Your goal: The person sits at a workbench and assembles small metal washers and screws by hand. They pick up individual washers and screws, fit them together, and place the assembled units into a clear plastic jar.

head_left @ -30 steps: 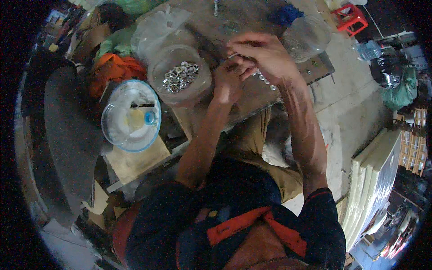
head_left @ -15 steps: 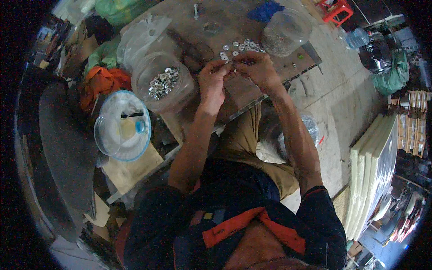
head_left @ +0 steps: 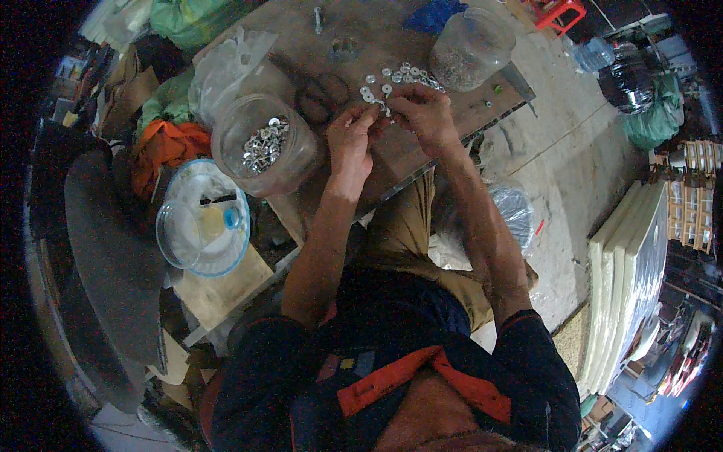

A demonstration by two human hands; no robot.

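Observation:
My left hand [head_left: 352,145] and my right hand [head_left: 426,124] meet over the brown work board, both with fingers pinched together. Between their fingertips is a small shiny metal piece [head_left: 386,111], too small to name. Just beyond my fingers lie several loose silvery washers [head_left: 397,76]. Left of my left hand stands a clear plastic jar [head_left: 300,154] with many small metal fittings [head_left: 265,145] in it. A second clear jar [head_left: 476,47], holding small bits, leans at the far right of the board. Dark-handled scissors [head_left: 331,89] lie beyond my left hand.
A bolt [head_left: 318,20] stands at the board's far side, near a blue cloth [head_left: 435,15]. To the left are a clear plastic bag [head_left: 226,71], an orange cloth [head_left: 173,151] and a blue-rimmed plate [head_left: 197,252]. White foam sheets [head_left: 614,271] stand at the right.
Both hands have come slightly nearer to me, and the gap between their fingertips is a little wider. The small metal piece shows more clearly. The whole view has shifted slightly.

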